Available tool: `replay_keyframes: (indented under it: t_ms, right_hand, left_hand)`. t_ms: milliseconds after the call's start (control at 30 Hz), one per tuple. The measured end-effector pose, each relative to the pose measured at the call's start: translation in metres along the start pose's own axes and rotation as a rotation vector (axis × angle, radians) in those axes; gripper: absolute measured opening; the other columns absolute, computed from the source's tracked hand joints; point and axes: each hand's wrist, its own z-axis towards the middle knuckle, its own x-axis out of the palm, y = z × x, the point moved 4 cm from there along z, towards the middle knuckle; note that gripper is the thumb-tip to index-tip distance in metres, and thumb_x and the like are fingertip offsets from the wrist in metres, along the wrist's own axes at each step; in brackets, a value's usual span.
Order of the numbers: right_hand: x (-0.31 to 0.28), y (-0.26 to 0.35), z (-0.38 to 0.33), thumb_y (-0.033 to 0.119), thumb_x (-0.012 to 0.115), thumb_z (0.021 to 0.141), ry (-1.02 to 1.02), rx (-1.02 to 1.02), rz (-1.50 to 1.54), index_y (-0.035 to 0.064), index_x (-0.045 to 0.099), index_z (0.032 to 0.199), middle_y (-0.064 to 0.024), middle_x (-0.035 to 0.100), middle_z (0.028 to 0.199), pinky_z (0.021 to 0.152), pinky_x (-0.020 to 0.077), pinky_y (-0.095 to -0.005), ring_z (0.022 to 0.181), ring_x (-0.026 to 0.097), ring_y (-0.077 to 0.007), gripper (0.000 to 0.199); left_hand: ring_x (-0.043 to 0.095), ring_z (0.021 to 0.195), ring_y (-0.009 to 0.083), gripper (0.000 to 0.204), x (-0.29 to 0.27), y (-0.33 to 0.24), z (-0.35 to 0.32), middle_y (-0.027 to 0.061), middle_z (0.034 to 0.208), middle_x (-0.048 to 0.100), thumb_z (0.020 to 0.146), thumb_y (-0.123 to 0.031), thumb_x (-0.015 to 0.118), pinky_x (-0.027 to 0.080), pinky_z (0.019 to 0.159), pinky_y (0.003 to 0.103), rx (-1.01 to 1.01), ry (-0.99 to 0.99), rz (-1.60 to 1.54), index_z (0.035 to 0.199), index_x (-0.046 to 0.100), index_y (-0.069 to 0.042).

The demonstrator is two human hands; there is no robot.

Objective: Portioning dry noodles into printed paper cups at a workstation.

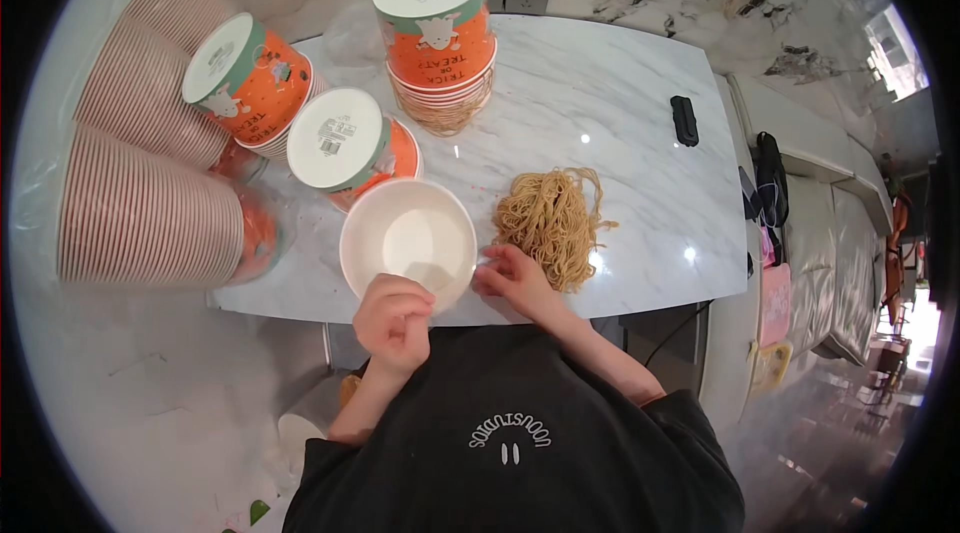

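The open white paper bowl (pixel 408 245) sits empty at centre frame on the marble table (pixel 640 113). The left hand (pixel 393 321) is curled closed over its near rim. Right of centre, the noodle pile (pixel 552 221) lies directly on the table; the right hand (pixel 512 278), fingers loosely spread and holding nothing, rests at the pile's lower-left edge. Judged step: portioning noodles. Next move calls for pinching a portion and lifting it left, clearing the rim.
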Motion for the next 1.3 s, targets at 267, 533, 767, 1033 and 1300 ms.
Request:
replay_keyframes:
  t_ms: [267,533,767,1033,1300]
  right_hand:
    - [-0.047,0.136,-0.016,0.024,0.080,0.086,-0.750,-0.565,-0.889,0.0051,0.066,0.079,-0.0100,0.061,0.084,0.063,0.0487,-0.0407,0.078,0.063,-0.0304,0.024]
    - [-0.047,0.175,-0.028,0.006,0.073,0.090,-0.355,-0.732,-0.432,0.0012,0.068,0.091,-0.0068,0.063,0.087,0.074,0.0495,-0.0324,0.083,0.061,-0.0205,0.008]
    - [-0.025,0.212,-0.079,0.005,0.061,0.100,-0.145,-0.579,-0.024,0.0015,0.062,0.101,-0.0066,0.067,0.092,0.080,0.0510,-0.0279,0.085,0.065,-0.0163,0.003]
    - [-0.105,0.221,-0.088,0.015,0.051,0.108,-0.231,-0.712,0.418,0.0043,0.054,0.104,0.0037,0.035,0.073,0.056,0.0268,-0.0240,0.059,0.031,-0.0073,0.012]
    - [-0.127,0.214,-0.088,0.012,0.056,0.106,-0.472,-0.719,0.161,0.0059,0.060,0.104,0.0043,0.042,0.071,0.054,0.0257,-0.0210,0.057,0.032,-0.0047,0.007]
  left_hand:
    - [0.062,0.074,0.0208,0.013,0.009,0.005,0.011,0.0111,0.084,0.069,0.091,0.010,0.058,0.050,0.068,0.029,-0.023,-0.029,-0.039,0.089,0.065,-0.001]
    - [0.060,0.106,0.0178,0.044,0.047,0.009,0.043,0.0103,0.122,0.061,0.097,-0.003,0.063,0.048,0.093,0.029,-0.148,0.127,-0.125,0.138,0.049,0.001]
    - [0.071,0.094,0.0143,0.026,0.084,-0.012,0.059,0.0086,0.101,0.073,0.096,-0.003,0.069,0.055,0.085,0.029,-0.584,0.475,-0.478,0.121,0.066,0.003]
    - [0.071,0.086,0.0138,0.009,0.063,-0.016,0.060,0.0071,0.090,0.073,0.098,-0.003,0.065,0.055,0.081,0.027,-0.782,0.560,-0.588,0.103,0.071,0.002]
    - [0.071,0.086,0.0125,0.013,0.045,-0.003,0.050,0.0064,0.090,0.072,0.102,-0.011,0.064,0.057,0.079,0.026,-0.949,0.464,-0.817,0.102,0.067,0.001]
